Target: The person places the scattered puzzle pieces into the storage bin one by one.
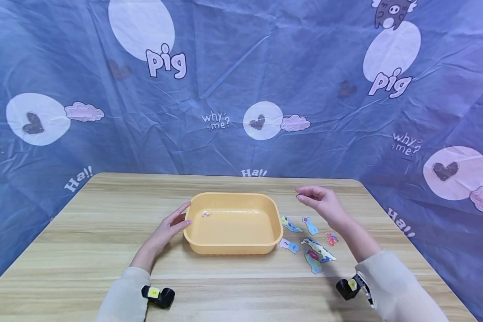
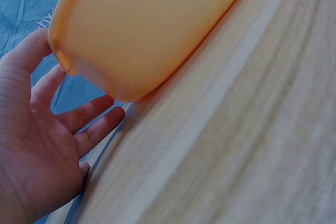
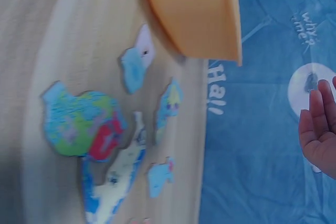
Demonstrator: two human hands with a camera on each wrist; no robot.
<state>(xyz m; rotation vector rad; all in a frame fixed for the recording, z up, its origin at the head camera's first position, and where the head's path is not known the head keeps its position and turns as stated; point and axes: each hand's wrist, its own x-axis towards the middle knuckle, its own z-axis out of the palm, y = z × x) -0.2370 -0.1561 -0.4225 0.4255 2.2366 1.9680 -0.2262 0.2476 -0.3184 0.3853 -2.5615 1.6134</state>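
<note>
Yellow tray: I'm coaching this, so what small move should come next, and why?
Perhaps bring the right hand leftward over the tray: that hand looks pinched, though whether it holds anything is unclear; one piece lies inside, and the left hand touches the rim.

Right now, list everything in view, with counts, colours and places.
Backdrop: one, blue with printed motifs, at the rear.
Table: one, pale wood-grain, before the backdrop.
Tray: one, yellow-orange, on the table.
Small piece: one, reddish and white, inside the tray.
Loose pieces: at least six, multicoloured, right of the tray.
Wrist cameras: two, black, one per wrist.
Sleeves: two, pale grey, one per arm.
Left hand: one, bare, holding the tray's left rim.
Right hand: one, bare, raised right of the tray; contents unclear.
</note>
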